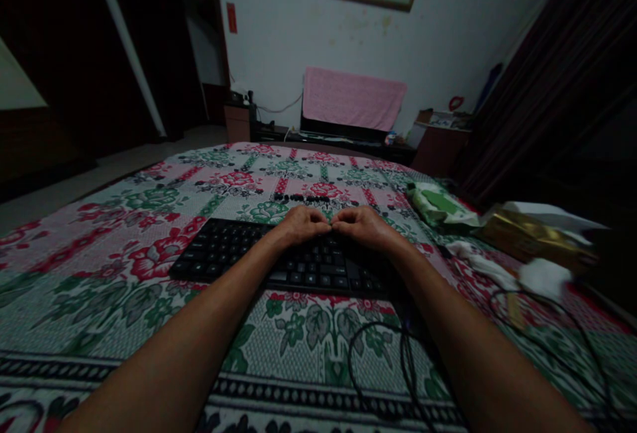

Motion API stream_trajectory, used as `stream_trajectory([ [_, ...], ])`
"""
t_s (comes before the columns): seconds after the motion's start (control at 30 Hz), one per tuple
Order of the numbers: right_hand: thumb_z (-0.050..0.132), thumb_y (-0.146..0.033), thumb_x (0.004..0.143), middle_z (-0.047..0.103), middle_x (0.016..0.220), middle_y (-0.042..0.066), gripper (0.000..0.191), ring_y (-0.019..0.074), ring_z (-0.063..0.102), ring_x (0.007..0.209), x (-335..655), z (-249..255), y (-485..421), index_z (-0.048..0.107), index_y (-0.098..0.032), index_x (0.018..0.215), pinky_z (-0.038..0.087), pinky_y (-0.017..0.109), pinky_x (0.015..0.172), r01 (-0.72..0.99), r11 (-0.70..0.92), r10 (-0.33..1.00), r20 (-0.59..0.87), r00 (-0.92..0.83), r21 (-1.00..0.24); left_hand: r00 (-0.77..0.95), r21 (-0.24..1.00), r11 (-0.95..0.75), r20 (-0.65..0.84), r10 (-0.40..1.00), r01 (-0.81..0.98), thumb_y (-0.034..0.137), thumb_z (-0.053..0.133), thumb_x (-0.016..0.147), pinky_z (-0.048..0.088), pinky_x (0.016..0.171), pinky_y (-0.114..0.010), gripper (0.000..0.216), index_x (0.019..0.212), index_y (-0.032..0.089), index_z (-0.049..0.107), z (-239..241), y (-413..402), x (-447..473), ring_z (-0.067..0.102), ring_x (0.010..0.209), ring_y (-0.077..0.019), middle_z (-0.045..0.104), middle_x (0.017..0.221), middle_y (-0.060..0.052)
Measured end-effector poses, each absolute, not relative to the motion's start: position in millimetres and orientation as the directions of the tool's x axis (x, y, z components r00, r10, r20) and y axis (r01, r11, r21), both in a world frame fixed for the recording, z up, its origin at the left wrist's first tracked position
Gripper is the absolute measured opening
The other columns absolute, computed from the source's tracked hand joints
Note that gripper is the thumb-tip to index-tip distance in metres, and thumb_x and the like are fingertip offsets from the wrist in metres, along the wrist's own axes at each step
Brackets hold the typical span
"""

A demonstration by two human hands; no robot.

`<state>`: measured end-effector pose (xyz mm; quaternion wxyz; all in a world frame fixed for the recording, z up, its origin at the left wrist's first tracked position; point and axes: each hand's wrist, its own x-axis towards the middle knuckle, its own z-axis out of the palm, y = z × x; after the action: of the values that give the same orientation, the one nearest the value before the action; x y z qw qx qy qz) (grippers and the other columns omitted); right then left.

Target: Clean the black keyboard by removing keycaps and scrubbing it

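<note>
A black keyboard (219,250) lies flat on a flower-patterned cloth. Over its back edge, right of the middle, my left hand (302,222) and my right hand (365,226) meet fingertip to fingertip. Both are closed in a pinch, thumb against fingers. Whatever they hold between them, if anything, is too small and dark to make out. Just behind my hands, several small black pieces that look like loose keycaps (301,198) form a row on the cloth. My forearms hide parts of the keyboard's front and right side.
A black cable (405,360) loops over the cloth (308,347) by my right forearm. To the right lie a green and white packet (440,206), a gold box (532,234) and crumpled white tissue (545,278). A pink towel (353,98) hangs over a dark screen at the far wall.
</note>
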<state>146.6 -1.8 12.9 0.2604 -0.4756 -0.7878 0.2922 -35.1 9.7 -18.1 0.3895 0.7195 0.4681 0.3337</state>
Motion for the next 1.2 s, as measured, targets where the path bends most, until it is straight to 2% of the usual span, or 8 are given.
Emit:
stream_trajectory([
  [0.1, 0.057, -0.032, 0.068, 0.057, 0.061, -0.001, 0.024, 0.0085, 0.045, 0.054, 144.4, 17.0, -4.0, 0.067, -0.012, 0.077, 0.034, 0.019, 0.05, 0.58, 0.281, 0.933, 0.076, -0.351, -0.765, 0.377, 0.87, -0.349, 0.211, 0.902, 0.348, 0.033, 0.064, 0.062, 0.04, 0.055, -0.019, 0.024, 0.075, 0.013, 0.069, -19.8, 11.5, -36.8, 0.055, 0.06, -0.0106, 0.064, 0.065, 0.0],
  [0.2, 0.059, -0.035, 0.066, 0.054, 0.058, -0.002, 0.026, 0.0074, 0.043, 0.052, 142.4, 20.3, -6.7, 0.065, -0.012, 0.075, 0.032, 0.019, 0.049, 0.549, 0.224, 0.943, 0.036, -0.331, -0.805, 0.39, 0.782, -0.47, 0.316, 0.865, 0.408, 0.031, 0.064, 0.065, 0.041, 0.058, -0.02, 0.02, 0.076, 0.014, 0.069, -18.3, 10.2, -38.2, 0.058, 0.066, -0.0119, 0.066, 0.069, -0.001],
  [0.33, 0.059, -0.036, 0.066, 0.054, 0.059, -0.002, 0.026, 0.0069, 0.042, 0.052, 143.2, 19.7, -7.5, 0.063, -0.012, 0.072, 0.032, 0.019, 0.049, 0.534, 0.229, 0.937, 0.036, -0.347, -0.814, 0.381, 0.654, -0.556, 0.407, 0.83, 0.512, 0.03, 0.063, 0.069, 0.042, 0.061, -0.019, 0.021, 0.084, 0.017, 0.07, -15.2, 7.1, -39.3, 0.06, 0.07, -0.0122, 0.068, 0.076, 0.0],
  [0.47, 0.062, -0.038, 0.065, 0.057, 0.062, -0.002, 0.029, 0.0076, 0.045, 0.054, 146.5, 16.5, -5.3, 0.064, -0.012, 0.077, 0.034, 0.019, 0.051, 0.524, 0.254, 0.92, 0.037, -0.389, -0.813, 0.405, 0.602, -0.591, 0.431, 0.806, 0.536, 0.028, 0.062, 0.07, 0.042, 0.062, -0.02, 0.018, 0.082, 0.017, 0.07, -13.3, 5.7, -40.1, 0.061, 0.071, -0.0124, 0.069, 0.075, 0.0],
  [0.7, 0.06, -0.031, 0.069, 0.064, 0.07, 0.001, 0.02, 0.0114, 0.054, 0.065, 145.8, 11.6, -3.4, 0.067, -0.013, 0.077, 0.039, 0.02, 0.057, 0.632, 0.449, 0.871, 0.15, -0.468, -0.632, 0.436, 0.599, -0.583, 0.391, 0.811, 0.548, 0.03, 0.063, 0.069, 0.042, 0.063, -0.02, 0.018, 0.077, 0.016, 0.071, -17.0, 9.6, -41.9, 0.06, 0.072, -0.013, 0.068, 0.074, -0.001],
  [0.87, 0.059, -0.022, 0.066, 0.064, 0.07, 0.001, 0.015, 0.0107, 0.055, 0.064, 145.4, 11.2, -3.1, 0.068, -0.014, 0.075, 0.038, 0.02, 0.057, 0.679, 0.468, 0.873, 0.176, -0.455, -0.566, 0.449, 0.633, -0.521, 0.29, 0.845, 0.573, 0.03, 0.057, 0.071, 0.041, 0.058, -0.019, 0.022, 0.077, 0.016, 0.072, -15.0, 9.8, -46.5, 0.06, 0.067, -0.0122, 0.068, 0.072, 0.0],
  [1.07, 0.063, -0.024, 0.063, 0.063, 0.065, 0.0, 0.014, 0.009, 0.051, 0.055, 145.5, 9.8, -1.6, 0.066, -0.014, 0.072, 0.038, 0.02, 0.051, 0.644, 0.258, 0.922, -0.015, -0.386, -0.72, 0.41, 0.606, -0.475, 0.254, 0.876, 0.638, 0.029, 0.054, 0.071, 0.039, 0.056, -0.02, 0.022, 0.076, 0.017, 0.072, -12.7, 6.1, -47.0, 0.059, 0.065, -0.0124, 0.066, 0.064, 0.0],
  [1.2, 0.066, -0.023, 0.06, 0.061, 0.06, -0.002, 0.014, 0.0076, 0.048, 0.052, 142.6, 13.1, -2.0, 0.066, -0.014, 0.071, 0.036, 0.019, 0.049, 0.636, 0.144, 0.937, -0.103, -0.334, -0.758, 0.411, 0.613, -0.464, 0.237, 0.88, 0.639, 0.029, 0.054, 0.071, 0.04, 0.057, -0.02, 0.022, 0.076, 0.017, 0.072, -12.2, 5.1, -46.7, 0.058, 0.065, -0.0125, 0.066, 0.064, 0.001],
])
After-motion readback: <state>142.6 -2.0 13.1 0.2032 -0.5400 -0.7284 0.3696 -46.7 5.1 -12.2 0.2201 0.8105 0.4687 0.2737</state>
